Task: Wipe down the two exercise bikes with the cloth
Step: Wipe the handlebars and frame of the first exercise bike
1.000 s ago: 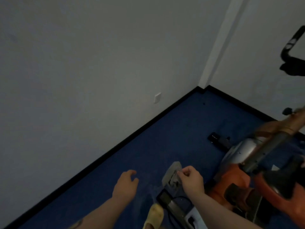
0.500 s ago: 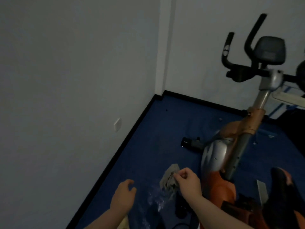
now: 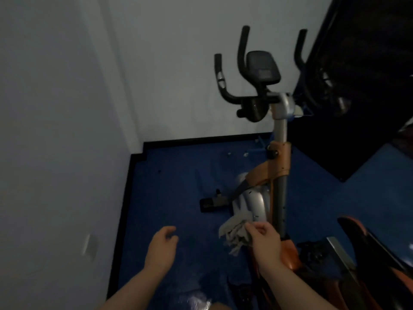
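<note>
The cloth (image 3: pixel 234 233), a crumpled pale grey rag, is bunched in the right hand (image 3: pixel 264 242), whose fingers are curled shut around it so that loose folds hang out beyond and below the fingertips. Just past that hand stands the exercise bike (image 3: pixel 277 175): its silver housing (image 3: pixel 252 204) lies directly behind the cloth, apparently a little apart from it, and its grey post rises up from beside the hand to the black handlebars (image 3: pixel 241 63) and the dark console (image 3: pixel 262 67) well above. The bike's black saddle (image 3: pixel 366 240) sits to the right of the hand, lower in view. The left hand (image 3: pixel 161 249) hangs off to the left over the blue carpet (image 3: pixel 178 186), empty, fingers loosely curled and partly apart, well clear of the cloth and near the white wall (image 3: pixel 55 130).
</note>
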